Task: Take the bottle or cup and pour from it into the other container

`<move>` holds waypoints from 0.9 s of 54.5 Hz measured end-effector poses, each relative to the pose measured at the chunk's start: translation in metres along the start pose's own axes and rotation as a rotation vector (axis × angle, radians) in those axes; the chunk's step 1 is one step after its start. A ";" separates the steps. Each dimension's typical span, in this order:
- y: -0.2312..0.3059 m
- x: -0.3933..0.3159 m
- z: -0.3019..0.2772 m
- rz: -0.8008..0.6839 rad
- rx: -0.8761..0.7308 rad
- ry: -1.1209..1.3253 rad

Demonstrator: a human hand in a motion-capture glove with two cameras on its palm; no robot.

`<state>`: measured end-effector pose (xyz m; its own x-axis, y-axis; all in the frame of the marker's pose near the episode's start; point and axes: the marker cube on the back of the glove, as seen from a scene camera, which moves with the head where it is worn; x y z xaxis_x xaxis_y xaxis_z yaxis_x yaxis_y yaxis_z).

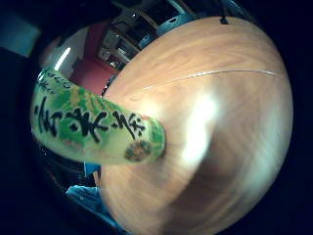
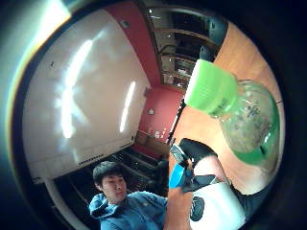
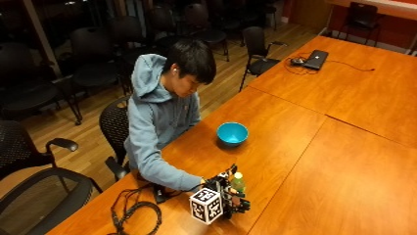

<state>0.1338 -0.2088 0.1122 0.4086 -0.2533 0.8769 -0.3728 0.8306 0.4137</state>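
right hand (image 3: 224,196) grips green-capped bottle (image 3: 238,182) upright near bench (image 3: 338,161) front edge, blue bowl (image 3: 232,132) well apart, open wood between.

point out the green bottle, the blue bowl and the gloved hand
green bottle (image 1: 93,127): little finger side palm view, on its printed label
blue bowl (image 3: 232,133): outside view, on its inner wall
gloved right hand (image 3: 224,195): outside view, on the glove around the bottle
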 end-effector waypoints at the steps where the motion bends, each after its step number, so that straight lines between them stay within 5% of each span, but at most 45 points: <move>1: -0.001 0.001 0.003 -0.001 0.003 -0.008; 31: -0.016 -0.005 0.037 -0.013 0.192 -0.027; 49: 0.011 -0.076 0.078 -0.125 -0.041 0.074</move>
<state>0.0338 -0.2198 0.0695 0.5101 -0.3200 0.7984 -0.2813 0.8151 0.5064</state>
